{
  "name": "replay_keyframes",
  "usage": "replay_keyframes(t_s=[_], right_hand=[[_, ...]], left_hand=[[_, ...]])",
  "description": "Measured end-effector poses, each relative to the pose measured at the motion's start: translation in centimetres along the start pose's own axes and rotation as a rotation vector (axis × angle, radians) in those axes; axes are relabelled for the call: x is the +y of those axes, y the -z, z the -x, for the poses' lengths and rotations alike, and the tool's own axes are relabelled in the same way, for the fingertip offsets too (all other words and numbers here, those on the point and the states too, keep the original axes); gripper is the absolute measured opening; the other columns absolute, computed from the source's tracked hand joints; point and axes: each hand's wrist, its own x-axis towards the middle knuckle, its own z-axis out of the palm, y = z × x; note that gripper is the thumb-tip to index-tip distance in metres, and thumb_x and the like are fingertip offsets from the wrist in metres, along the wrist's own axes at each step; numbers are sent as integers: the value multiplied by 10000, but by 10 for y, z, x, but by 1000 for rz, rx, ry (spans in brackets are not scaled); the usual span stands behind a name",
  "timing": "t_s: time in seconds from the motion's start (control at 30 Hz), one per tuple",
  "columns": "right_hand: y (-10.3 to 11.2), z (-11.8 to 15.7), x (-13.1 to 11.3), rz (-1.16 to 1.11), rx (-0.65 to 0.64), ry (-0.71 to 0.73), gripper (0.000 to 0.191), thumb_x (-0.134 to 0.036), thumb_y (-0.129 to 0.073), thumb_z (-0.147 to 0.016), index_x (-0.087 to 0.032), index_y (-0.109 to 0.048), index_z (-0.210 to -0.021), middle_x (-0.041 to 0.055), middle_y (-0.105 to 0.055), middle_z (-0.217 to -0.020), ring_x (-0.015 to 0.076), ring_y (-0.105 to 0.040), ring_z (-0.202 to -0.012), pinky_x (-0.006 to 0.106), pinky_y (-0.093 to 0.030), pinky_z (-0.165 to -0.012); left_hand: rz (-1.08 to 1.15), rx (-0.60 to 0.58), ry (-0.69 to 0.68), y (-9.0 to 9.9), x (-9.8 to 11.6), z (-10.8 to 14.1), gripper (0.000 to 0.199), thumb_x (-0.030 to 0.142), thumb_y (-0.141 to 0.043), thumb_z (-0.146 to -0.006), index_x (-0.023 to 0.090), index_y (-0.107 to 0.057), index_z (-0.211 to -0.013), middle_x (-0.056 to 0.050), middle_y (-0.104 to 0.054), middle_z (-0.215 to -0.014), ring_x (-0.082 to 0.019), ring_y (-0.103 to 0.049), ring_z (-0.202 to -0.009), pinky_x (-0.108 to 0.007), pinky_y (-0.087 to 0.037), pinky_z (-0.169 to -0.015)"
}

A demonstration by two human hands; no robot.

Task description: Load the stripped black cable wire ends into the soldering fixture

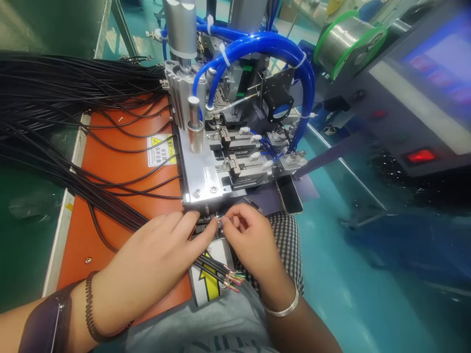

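My left hand (158, 250) reaches across the black cables (117, 208) to the front edge of the metal machine (200, 181). Its fingers are bent, and its thumb tip meets the fingertips of my right hand (252, 238). My right hand is closed in a pinch on something tiny; thin wire ends (220, 218) show at the fingertips. What lies inside each grip is mostly hidden. Below my left hand, several stripped cable ends (231, 278) fan out in red, green and white strands, over a white and yellow arrow label (211, 289).
Thick blue air hoses (257, 44) arch above the machine. A large bundle of black cables (73, 93) lies over the orange board (128, 125). A phone (289, 193) rests to the right. A solder-like wire spool (349, 41) and a control panel (415, 88) stand at upper right.
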Motion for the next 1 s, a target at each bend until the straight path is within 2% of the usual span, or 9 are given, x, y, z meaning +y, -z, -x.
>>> replay_keyframes(t_s=[0.2,0.33,0.47,0.6,0.77,1.0], right_hand=[[2,-5,3,-259,-134,-117,117,-276,-580,-856,-190,-659,-854,1,-627,-763,151,-571,-699,251,-444,-613],[2,-3,-1,-243,-57,-55,111,-257,-583,-856,-185,-665,-830,11,-659,-805,155,-588,-742,253,-448,-641],[0,-3,0,-167,-23,-1,95,-222,-582,-855,-192,-668,-827,-2,-645,-775,144,-577,-703,252,-436,-635],[-1,-5,6,-175,-56,-15,81,-217,-589,-843,-194,-654,-801,-12,-619,-745,138,-557,-684,247,-424,-618],[-2,-8,9,-324,-113,-82,76,-239,-599,-832,-188,-631,-785,-9,-609,-757,136,-541,-694,240,-429,-611],[-3,-4,8,-300,-88,-20,81,-253,-585,-858,-195,-622,-815,-20,-580,-747,126,-503,-668,233,-406,-590]], left_hand=[[-24,14,2,3,1,-4,525,-42,-388,-776,143,-564,-1234,-70,-574,-825,-220,-576,-654,-359,-503,-547],[-26,-16,20,4,1,-6,542,-49,-405,-766,148,-561,-1247,-63,-572,-829,-223,-583,-669,-360,-508,-557],[-23,-24,18,4,1,-4,536,-47,-428,-763,152,-572,-1240,-68,-571,-846,-229,-585,-692,-364,-510,-570],[-26,-40,24,5,2,-3,550,-44,-436,-756,167,-572,-1245,-50,-539,-812,-224,-555,-653,-363,-488,-550],[2,-63,56,5,4,-5,584,-52,-436,-740,181,-560,-1260,-50,-525,-819,-229,-551,-673,-364,-485,-573],[-23,-18,38,3,2,-5,537,-37,-409,-773,164,-579,-1241,-44,-513,-791,-210,-531,-646,-341,-451,-564]])
